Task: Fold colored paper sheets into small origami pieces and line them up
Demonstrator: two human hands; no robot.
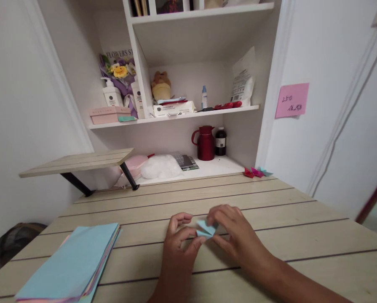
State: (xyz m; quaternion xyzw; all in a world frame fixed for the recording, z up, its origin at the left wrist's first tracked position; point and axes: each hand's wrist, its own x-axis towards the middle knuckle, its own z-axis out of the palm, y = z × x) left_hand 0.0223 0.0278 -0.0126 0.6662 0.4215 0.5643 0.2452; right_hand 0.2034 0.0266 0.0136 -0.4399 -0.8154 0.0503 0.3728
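Observation:
A small folded piece of light blue paper [205, 229] lies on the wooden table [270, 210] in front of me. My left hand [178, 244] pinches its left side with thumb and curled fingers. My right hand [235, 235] grips its right side, fingers bent over the top edge. Both hands rest low on the table. Part of the paper is hidden under my fingers.
A stack of coloured paper sheets [74, 265], light blue on top, lies at the near left. Small folded paper pieces [257, 172] sit at the far right edge. A raised wooden shelf [77, 162] stands at the back left. A red jug [204, 143] and bottles fill the wall shelves.

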